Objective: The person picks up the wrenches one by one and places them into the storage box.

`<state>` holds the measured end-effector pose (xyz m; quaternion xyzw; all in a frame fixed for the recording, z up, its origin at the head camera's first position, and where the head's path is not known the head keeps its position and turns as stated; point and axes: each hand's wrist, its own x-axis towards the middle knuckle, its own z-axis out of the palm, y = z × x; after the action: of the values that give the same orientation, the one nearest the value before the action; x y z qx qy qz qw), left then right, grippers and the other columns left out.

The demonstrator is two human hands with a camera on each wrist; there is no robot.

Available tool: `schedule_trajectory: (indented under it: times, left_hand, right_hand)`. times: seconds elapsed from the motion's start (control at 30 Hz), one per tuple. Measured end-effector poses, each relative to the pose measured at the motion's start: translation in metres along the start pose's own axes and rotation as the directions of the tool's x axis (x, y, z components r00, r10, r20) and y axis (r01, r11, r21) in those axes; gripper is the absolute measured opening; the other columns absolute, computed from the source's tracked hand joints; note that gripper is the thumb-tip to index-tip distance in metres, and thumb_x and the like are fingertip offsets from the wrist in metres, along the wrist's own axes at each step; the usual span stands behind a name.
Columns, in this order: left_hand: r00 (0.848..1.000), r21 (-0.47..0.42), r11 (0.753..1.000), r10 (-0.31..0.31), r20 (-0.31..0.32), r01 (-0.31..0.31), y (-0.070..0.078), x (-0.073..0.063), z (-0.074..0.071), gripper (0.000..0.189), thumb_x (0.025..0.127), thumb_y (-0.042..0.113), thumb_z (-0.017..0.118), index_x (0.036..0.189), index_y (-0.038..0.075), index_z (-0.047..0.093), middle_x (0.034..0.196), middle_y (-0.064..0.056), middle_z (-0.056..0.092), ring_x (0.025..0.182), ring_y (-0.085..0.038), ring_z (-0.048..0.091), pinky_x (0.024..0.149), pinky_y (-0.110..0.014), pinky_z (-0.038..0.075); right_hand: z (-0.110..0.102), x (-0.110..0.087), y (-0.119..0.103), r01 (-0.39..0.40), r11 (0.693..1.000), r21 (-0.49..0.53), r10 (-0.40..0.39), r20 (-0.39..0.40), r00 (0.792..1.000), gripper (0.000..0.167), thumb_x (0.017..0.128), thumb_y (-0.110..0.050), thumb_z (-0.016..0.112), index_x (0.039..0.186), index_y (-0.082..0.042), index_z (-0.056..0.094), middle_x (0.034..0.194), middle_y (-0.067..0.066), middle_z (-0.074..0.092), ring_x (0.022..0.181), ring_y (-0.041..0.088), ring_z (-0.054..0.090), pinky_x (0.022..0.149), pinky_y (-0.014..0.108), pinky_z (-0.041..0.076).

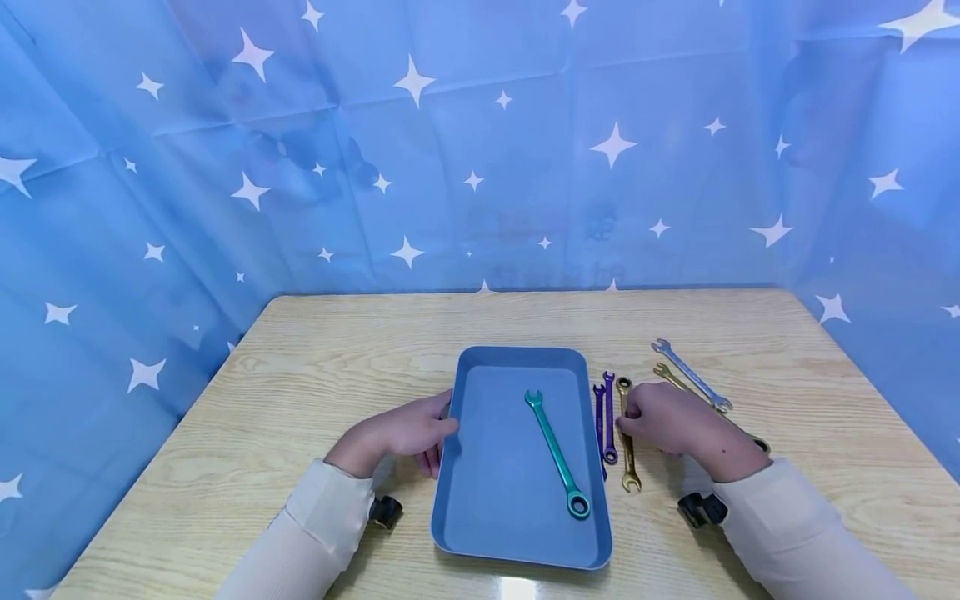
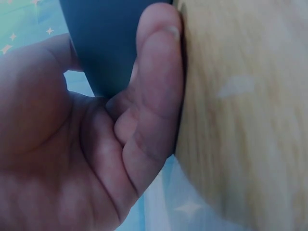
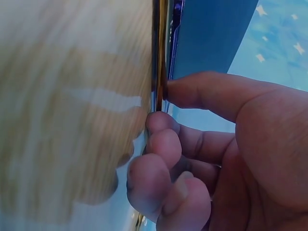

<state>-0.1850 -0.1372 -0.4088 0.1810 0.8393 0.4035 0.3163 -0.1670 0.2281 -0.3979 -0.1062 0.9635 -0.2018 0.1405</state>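
Observation:
A blue rectangular tray lies on the table with a green ratchet wrench slanting across its right half. My left hand holds the tray's left side, thumb over the rim and the other fingers against the outer wall. To the right of the tray, a gold ratchet wrench lies lengthwise. My right hand pinches its middle between thumb and fingertips, close to the tabletop in the right wrist view. Two purple wrenches lie between the gold one and the tray's right wall.
Past the right hand, a silver wrench and a second gold wrench lie diagonally, the latter partly hidden by that hand. The wooden table ends at a blue star-patterned curtain at the back and sides.

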Motion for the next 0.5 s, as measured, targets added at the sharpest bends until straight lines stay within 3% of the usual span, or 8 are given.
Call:
schedule_trajectory:
  times: [0.5]
  left_hand:
    - [1.0,0.009,1.0,-0.01,0.001,0.01,-0.0025,0.0036,0.0,0.057,0.101,0.021,0.036,0.157,0.019,0.022,0.069,-0.014,0.07,0.055,-0.028,0.069,0.054,-0.04,0.061]
  right_hand:
    - [-0.0005,-0.0008,0.0028,-0.034,0.999,0.009,0.034,0.041,0.999,0.048,0.094,-0.023,0.066,0.056,-0.02,0.036,0.047,-0.006,0.035,0.037,0.012,0.041,0.042,0.028,0.037]
